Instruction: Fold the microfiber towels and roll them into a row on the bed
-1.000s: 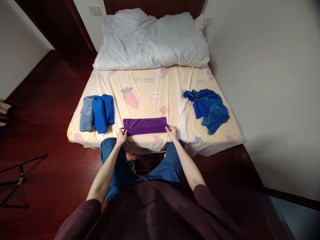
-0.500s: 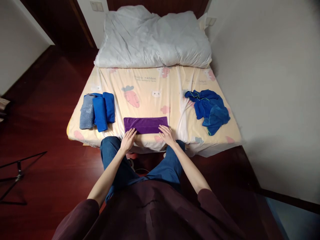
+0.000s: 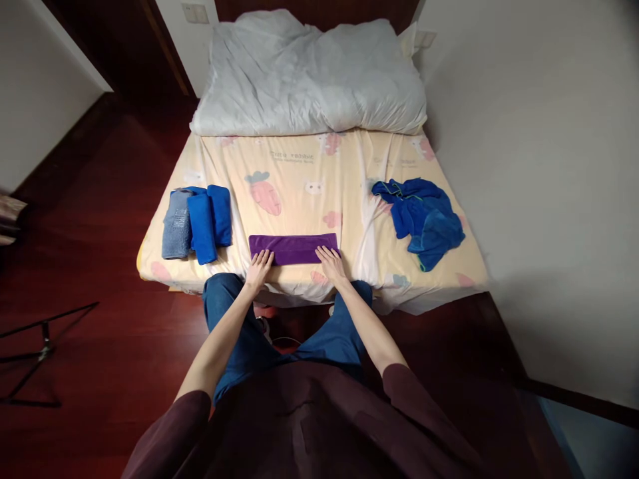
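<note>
A purple towel (image 3: 293, 247), folded into a long narrow strip, lies near the front edge of the bed (image 3: 344, 193). My left hand (image 3: 260, 267) rests flat on its left end, fingers stretched out. My right hand (image 3: 330, 262) lies flat on its right end, fingers spread too. Neither hand grips the cloth.
Folded blue and grey towels (image 3: 196, 221) sit side by side at the bed's left. A crumpled heap of blue cloths (image 3: 422, 219) lies at the right. A white duvet (image 3: 312, 73) fills the head end. A wall runs along the right; a dark stand (image 3: 34, 352) is on the floor left.
One second ago both hands pinched the towel's near corners. They let go and now lie flat on its ends; the towel looks narrower.
</note>
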Demonstrator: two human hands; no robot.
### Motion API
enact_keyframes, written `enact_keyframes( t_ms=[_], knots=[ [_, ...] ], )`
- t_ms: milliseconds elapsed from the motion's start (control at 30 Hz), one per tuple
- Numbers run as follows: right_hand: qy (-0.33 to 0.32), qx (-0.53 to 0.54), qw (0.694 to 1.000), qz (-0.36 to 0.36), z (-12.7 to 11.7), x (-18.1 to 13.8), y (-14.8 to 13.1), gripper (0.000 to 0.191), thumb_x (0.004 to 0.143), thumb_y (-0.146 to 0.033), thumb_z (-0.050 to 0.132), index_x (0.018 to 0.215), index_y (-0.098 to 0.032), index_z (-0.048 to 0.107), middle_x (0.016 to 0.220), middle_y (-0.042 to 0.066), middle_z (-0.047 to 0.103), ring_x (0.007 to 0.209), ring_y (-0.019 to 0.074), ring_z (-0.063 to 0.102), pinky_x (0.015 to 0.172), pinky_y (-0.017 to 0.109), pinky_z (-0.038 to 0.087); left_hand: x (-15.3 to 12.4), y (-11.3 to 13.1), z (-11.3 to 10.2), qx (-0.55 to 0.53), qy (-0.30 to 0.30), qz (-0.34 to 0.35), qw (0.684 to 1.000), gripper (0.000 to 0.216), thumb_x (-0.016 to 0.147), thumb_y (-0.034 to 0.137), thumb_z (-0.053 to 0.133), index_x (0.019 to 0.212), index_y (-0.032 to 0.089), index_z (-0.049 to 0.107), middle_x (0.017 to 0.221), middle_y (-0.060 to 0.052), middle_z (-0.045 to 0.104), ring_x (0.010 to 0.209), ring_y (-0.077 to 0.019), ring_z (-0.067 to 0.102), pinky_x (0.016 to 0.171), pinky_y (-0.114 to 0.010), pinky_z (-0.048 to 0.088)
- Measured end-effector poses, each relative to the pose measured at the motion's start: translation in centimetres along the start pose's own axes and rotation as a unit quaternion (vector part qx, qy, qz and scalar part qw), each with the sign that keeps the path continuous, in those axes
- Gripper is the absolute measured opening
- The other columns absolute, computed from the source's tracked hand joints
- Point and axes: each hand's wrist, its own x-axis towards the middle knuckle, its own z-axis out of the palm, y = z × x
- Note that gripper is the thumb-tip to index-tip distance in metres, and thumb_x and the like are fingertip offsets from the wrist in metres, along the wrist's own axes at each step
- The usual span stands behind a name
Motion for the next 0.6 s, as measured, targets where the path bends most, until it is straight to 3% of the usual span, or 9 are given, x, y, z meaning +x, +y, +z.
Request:
enact_keyframes(
  t_ms=[133,267,433,600],
  knots=[
    [0.009,0.014,0.999,-0.031,-0.7,-2.0,0.9,0.061,0.097,-0.002,0.042,0.154,-0.018,0.06,0.162,0.008,0.052,0.155,0.0258,0.048,0.131,0.05,0.033,-1.8,-0.9,-0.1,-0.023,-0.016,0.031,0.999,0.073,0.087,0.0,0.046,0.159,0.012,0.052,0.166,-0.021,0.044,0.157,-0.0342,0.041,0.131,-0.051,0.033],
    [0.004,0.082,0.996,-0.047,-1.2,-4.0,2.2,0.056,0.095,-0.005,0.052,0.147,-0.02,0.067,0.152,0.008,0.063,0.147,0.0255,0.057,0.13,0.05,0.036,-3.6,-2.4,0.0,-0.107,-0.022,0.042,0.993,0.076,0.081,-0.003,0.046,0.153,0.016,0.059,0.16,-0.015,0.054,0.15,-0.0293,0.051,0.129,-0.046,0.038],
    [0.045,0.234,0.968,0.081,-0.8,-3.1,4.2,0.055,0.079,-0.003,0.065,0.13,-0.021,0.077,0.135,0.008,0.075,0.13,0.0229,0.07,0.12,0.042,0.049,-2.6,-3.9,-0.4,-0.194,-0.005,-0.02,0.981,0.069,0.074,-0.001,0.047,0.137,0.014,0.07,0.138,-0.014,0.07,0.133,-0.0278,0.064,0.122,-0.045,0.048],
    [0.066,0.331,0.935,0.105,-0.2,-2.1,5.5,0.055,0.072,-0.006,0.07,0.125,-0.022,0.076,0.125,0.005,0.079,0.123,0.0208,0.073,0.118,0.038,0.051,-2.0,-4.6,-1.0,-0.221,0.01,-0.035,0.975,0.058,0.072,0.005,0.052,0.124,0.013,0.076,0.129,-0.015,0.07,0.124,-0.0296,0.068,0.119,-0.045,0.051]
  ],
)
